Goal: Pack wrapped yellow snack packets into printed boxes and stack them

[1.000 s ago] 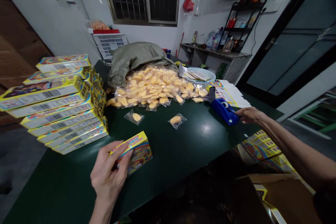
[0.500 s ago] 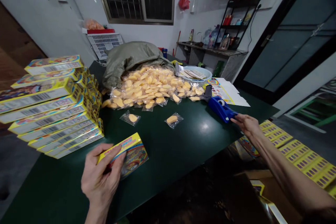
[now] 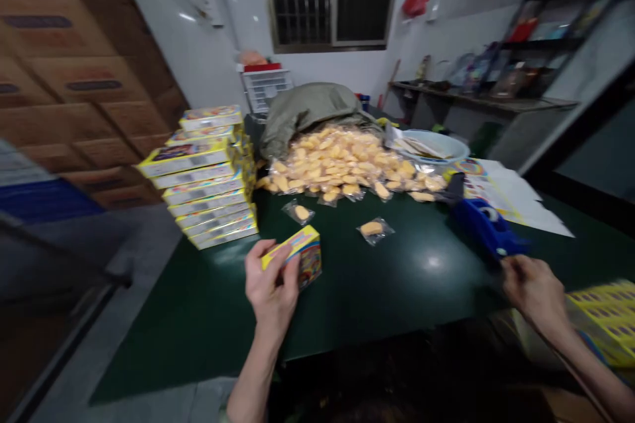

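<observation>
Box (image 3: 305, 248) btwn fingers (image 3: 278, 260), L hand (image 3: 270, 287)

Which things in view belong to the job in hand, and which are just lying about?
Likely in the job:
- yellow box, in left hand
- blue tape dispenser, beside right hand
- stacked boxes
- wrapped pieces

Probably just about:
- red bag
- white basket

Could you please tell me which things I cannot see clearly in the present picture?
Head view:
Held box: partly covered by the left hand.
Right hand at the blue dispenser: blur hides whether it grips anything.
Sack: inside hidden behind wrapped pieces.
Yellow boxes: cut off by right edge.
</observation>
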The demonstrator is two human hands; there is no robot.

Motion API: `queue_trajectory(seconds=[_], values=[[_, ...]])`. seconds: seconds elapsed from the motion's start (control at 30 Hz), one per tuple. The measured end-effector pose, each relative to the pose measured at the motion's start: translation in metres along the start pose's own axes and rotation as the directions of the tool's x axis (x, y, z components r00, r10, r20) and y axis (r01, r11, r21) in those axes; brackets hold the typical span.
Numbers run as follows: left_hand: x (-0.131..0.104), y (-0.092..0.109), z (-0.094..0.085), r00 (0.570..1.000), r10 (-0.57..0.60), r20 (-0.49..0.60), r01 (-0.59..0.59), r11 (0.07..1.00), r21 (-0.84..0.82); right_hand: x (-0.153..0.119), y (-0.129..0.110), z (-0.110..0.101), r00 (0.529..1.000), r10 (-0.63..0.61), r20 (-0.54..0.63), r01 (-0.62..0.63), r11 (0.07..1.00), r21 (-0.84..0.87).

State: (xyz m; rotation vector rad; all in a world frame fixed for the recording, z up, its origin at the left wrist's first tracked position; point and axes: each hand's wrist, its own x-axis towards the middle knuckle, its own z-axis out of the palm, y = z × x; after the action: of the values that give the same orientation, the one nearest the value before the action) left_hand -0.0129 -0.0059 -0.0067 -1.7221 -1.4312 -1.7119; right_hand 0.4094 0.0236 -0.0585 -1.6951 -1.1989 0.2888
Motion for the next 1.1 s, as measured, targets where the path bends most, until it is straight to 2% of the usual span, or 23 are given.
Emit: queue_trajectory(seconds=[0.03,0.07,0.1,0.17,0.23,0.27,0.33,0.4,0.47,0.53,0.63,0.73,0.83,0.97,1.03,1.1], values=[[-0.001,0.000,-0.001,1.000,-0.012,0.023,0.013,0.999,-0.032,-0.014,-0.015,0.008,0.994,-0.103,0.029,0.103,0.995,-0.012],[-0.001,0.000,-0.003,0.999,-0.028,0.038,0.030,0.998,-0.061,-0.029,-0.032,0.017,0.961,-0.272,0.056,0.274,0.961,-0.035],[-0.001,-0.001,-0.004,0.998,-0.050,0.043,0.054,0.995,-0.084,-0.043,-0.052,0.027,0.907,-0.411,0.087,0.414,0.910,-0.018],[-0.002,0.000,-0.007,0.995,-0.095,0.036,0.098,0.989,-0.108,-0.071,-0.097,0.048,0.825,-0.547,0.143,0.540,0.837,0.088],[-0.001,0.002,-0.009,0.991,-0.129,0.030,0.132,0.984,-0.119,-0.093,-0.144,0.068,0.816,-0.536,0.216,0.487,0.839,0.243],[-0.002,0.003,-0.009,0.990,-0.141,0.027,0.143,0.982,-0.126,-0.103,-0.167,0.077,0.815,-0.521,0.255,0.422,0.834,0.355],[-0.002,0.005,-0.010,0.985,-0.173,0.009,0.172,0.976,-0.133,-0.117,-0.204,0.094,0.808,-0.467,0.360,0.217,0.802,0.556],[-0.004,0.007,-0.009,0.977,-0.214,-0.024,0.209,0.969,-0.132,-0.130,-0.228,0.109,0.786,-0.399,0.473,-0.027,0.741,0.671],[-0.007,0.007,-0.009,0.966,-0.253,-0.046,0.246,0.961,-0.130,-0.139,-0.241,0.123,0.761,-0.326,0.561,-0.227,0.676,0.701],[-0.009,0.007,-0.008,0.961,-0.274,-0.047,0.265,0.954,-0.140,-0.145,-0.245,0.137,0.734,-0.281,0.619,-0.354,0.619,0.701],[-0.011,0.006,-0.007,0.961,-0.272,-0.042,0.263,0.952,-0.159,-0.147,-0.244,0.151,0.711,-0.266,0.651,-0.434,0.563,0.703],[-0.011,0.004,-0.007,0.967,-0.252,-0.048,0.242,0.958,-0.151,-0.147,-0.245,0.158,0.706,-0.263,0.658,-0.455,0.544,0.705],[-0.012,0.003,-0.008,0.974,-0.223,-0.039,0.216,0.968,-0.129,-0.146,-0.251,0.160,0.717,-0.228,0.658,-0.448,0.573,0.687],[-0.014,0.001,-0.011,0.987,-0.161,-0.008,0.159,0.980,-0.117,-0.145,-0.261,0.163,0.740,-0.106,0.664,-0.447,0.661,0.603],[-0.013,-0.001,-0.013,0.993,-0.116,-0.002,0.114,0.983,-0.141,-0.143,-0.266,0.164,0.731,-0.037,0.682,-0.470,0.697,0.542],[-0.011,-0.002,-0.015,0.998,-0.063,0.017,0.065,0.983,-0.172,-0.140,-0.270,0.164,0.696,0.021,0.717,-0.508,0.720,0.473]])
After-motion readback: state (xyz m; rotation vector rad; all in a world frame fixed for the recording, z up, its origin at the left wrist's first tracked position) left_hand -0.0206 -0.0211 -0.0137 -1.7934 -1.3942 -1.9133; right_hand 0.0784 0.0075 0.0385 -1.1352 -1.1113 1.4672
